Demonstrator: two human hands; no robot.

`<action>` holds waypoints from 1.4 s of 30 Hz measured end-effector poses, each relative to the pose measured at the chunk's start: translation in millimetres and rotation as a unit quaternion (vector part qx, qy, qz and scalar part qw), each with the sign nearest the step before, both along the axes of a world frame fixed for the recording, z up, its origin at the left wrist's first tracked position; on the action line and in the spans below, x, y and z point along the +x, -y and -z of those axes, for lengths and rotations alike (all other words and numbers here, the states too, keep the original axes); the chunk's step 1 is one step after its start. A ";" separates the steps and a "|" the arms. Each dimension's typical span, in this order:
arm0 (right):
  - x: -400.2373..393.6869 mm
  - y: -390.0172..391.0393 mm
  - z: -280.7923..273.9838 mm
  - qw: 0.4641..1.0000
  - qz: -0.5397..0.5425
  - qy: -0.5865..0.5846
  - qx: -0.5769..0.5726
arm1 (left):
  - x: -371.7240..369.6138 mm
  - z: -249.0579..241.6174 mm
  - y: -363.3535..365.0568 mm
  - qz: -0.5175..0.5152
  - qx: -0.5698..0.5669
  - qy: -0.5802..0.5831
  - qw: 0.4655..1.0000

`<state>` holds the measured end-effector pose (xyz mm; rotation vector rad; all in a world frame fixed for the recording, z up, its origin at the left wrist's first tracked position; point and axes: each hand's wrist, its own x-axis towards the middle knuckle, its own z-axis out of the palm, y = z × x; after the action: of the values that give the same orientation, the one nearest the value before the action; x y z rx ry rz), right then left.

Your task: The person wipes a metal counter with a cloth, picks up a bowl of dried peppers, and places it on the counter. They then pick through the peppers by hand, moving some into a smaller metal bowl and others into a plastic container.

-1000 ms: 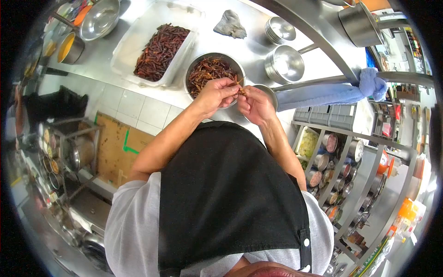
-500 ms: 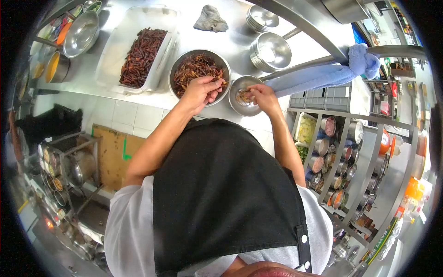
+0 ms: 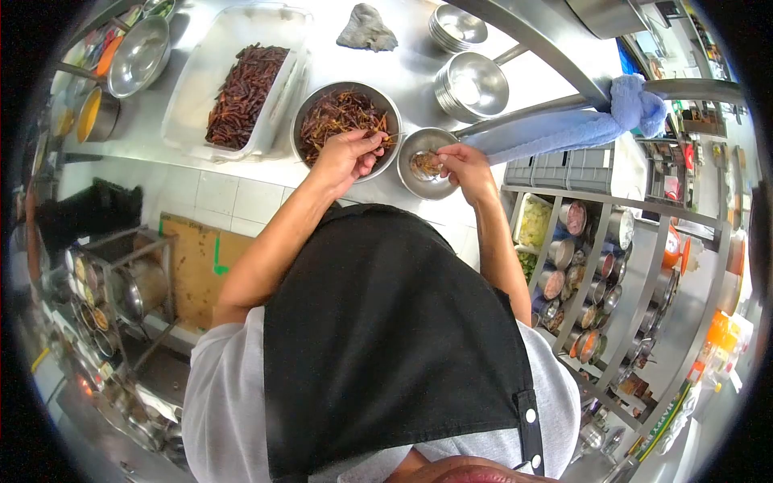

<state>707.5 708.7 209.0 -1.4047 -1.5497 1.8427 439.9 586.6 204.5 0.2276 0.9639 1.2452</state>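
Observation:
My left hand (image 3: 351, 159) is over the near right rim of a steel bowl (image 3: 309, 158) full of dark red and orange dried strips, which look like chillies. Its fingers are pinched together; what they hold is too small to name. Over the right side of a small steel bowl (image 3: 436, 187) is my right hand (image 3: 467, 168), also pinched, touching or nearly touching a small pile of tan bits (image 3: 423, 165) inside. Whether anything is between those fingertips cannot be made out. The two bowls stand side by side.
A plastic tub (image 3: 188, 105) of dark dried chillies (image 3: 246, 92) stands at the left. Behind are a grey cloth (image 3: 367, 30) and stacked steel bowls (image 3: 475, 84). A blue towel (image 3: 547, 135) hangs on a rail at the right, above shelves of containers.
My right hand has shifted slightly, uncovering more of the tan bits in the small bowl. My left hand stays nearly in place, still pinched.

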 end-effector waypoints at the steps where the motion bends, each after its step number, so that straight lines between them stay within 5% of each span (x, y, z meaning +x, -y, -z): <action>1: -2.0 2.8 -4.4 0.998 0.030 -0.038 -0.040 | 0.5 -0.9 -0.1 -0.005 -0.003 0.009 1.000; 10: -37.7 21.2 -12.4 0.907 0.085 -0.316 -0.265 | 4.7 -13.9 1.9 -0.023 0.014 0.119 0.993; 13: -61.5 29.6 -26.9 0.892 0.100 -0.302 -0.321 | 5.6 -12.5 4.3 -0.032 0.018 0.120 0.992; 19: -75.6 40.2 -21.4 0.957 -0.014 -0.202 -0.206 | 2.1 -12.4 10.0 -0.049 0.013 0.073 0.996; 26: -95.0 51.8 -36.7 0.985 0.010 -0.145 -0.091 | 3.4 -20.2 13.7 -0.042 0.039 -0.041 0.998; 29: -88.7 47.9 -27.3 0.977 -0.020 -0.178 -0.118 | 4.1 -21.6 14.0 -0.010 0.032 -0.057 0.998; 32: -80.6 45.7 -35.1 0.906 -0.024 -0.317 -0.279 | 5.5 -22.4 15.5 0.005 0.050 0.073 0.996; 35: -73.7 44.2 -31.5 0.910 0.005 -0.304 -0.281 | 4.4 -19.1 14.8 0.006 0.043 0.090 0.995; 38: -71.3 40.3 -27.9 0.984 0.003 -0.158 -0.080 | 6.9 -23.5 11.9 0.012 0.024 -0.028 0.999; 42: -69.8 40.1 -28.8 0.997 -0.017 -0.073 0.023 | 18.4 -28.7 2.3 0.030 0.023 -0.150 0.988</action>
<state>637.7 668.6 237.8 -1.2032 -1.5415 1.8726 458.2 584.3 233.2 0.4867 1.1775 1.1993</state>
